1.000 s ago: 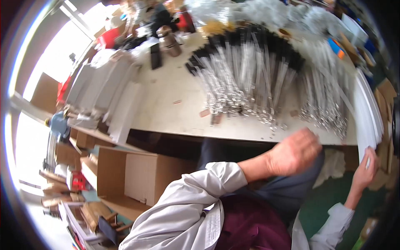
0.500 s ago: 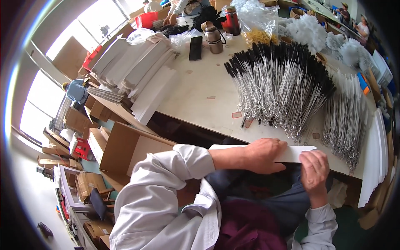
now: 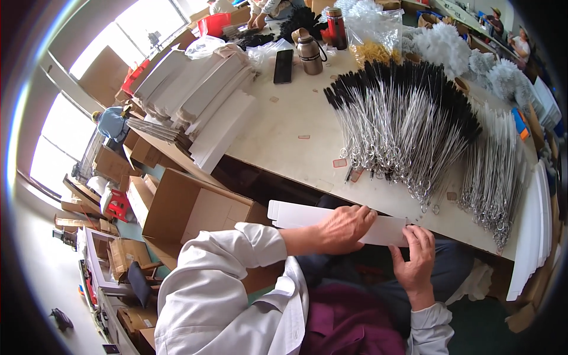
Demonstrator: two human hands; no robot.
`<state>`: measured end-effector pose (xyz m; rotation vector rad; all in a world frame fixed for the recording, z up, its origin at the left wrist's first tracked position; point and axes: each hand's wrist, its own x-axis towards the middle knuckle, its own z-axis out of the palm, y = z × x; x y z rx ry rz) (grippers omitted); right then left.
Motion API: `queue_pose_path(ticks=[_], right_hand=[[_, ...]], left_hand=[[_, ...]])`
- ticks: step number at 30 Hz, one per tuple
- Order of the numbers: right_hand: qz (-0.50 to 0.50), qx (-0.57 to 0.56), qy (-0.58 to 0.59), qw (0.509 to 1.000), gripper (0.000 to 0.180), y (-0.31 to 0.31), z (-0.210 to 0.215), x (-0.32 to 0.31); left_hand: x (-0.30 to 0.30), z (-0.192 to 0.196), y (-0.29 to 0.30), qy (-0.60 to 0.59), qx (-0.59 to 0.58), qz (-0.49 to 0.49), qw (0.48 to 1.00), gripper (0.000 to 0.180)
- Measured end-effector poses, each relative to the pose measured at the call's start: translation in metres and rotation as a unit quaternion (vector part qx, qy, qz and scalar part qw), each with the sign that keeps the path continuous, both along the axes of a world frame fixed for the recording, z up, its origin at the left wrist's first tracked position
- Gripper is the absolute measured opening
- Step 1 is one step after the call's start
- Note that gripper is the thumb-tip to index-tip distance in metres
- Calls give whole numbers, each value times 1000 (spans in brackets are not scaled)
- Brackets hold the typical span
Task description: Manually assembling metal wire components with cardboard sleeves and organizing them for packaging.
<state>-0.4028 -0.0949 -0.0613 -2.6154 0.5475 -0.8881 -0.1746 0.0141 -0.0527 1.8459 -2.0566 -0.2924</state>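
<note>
A long, narrow white paper box (image 3: 387, 229) spans my lap at the table's front edge, its flap end toward the left. Across its middle lies my left hand (image 3: 344, 229), palm down with the fingers wrapped over it. My right hand (image 3: 416, 263) grips the box's right end between thumb and fingers. Just beyond both hands, a big fanned bundle of wire-handled brushes with black bristles (image 3: 408, 106) rests on the table, ring ends toward me. Whether anything is inside the box is hidden.
A second wire bundle (image 3: 492, 177) lies to the right, beside stacked white flat boxes (image 3: 532, 236). More white boxes (image 3: 222, 127) are piled at the left. An open carton (image 3: 168, 219) stands below them. A phone (image 3: 283, 66) and steel flask (image 3: 309, 56) sit farther back. Other people work beyond.
The box and both hands have shifted left and slightly toward me. More of the box's left end now shows, and my right thumb is spread farther from its fingers.
</note>
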Motion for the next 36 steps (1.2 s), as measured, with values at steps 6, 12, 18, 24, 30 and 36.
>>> queue_pose_path(ticks=[6, 12, 18, 24, 30, 36], right_hand=[[-104, 69, 6, 992, 48, 16, -18, 3], [-72, 483, -192, 851, 33, 17, -43, 7], [-24, 556, -175, 813, 31, 24, -57, 8], [-106, 83, -61, 989, 41, 33, -46, 15], [-96, 127, 16, 987, 42, 45, -56, 14], [-105, 366, -8, 925, 45, 52, -61, 20]], left_hand=[[-8, -16, 11, -31, -42, 18, 998, 67], [-12, -21, 12, -65, -43, 2, 997, 71], [-21, -22, 9, -18, -6, 10, 1000, 76], [-24, -30, 9, -22, 27, 16, 999, 75], [-31, -48, 2, -83, -27, 44, 995, 69], [-33, -56, 7, -124, -51, 37, 990, 59]])
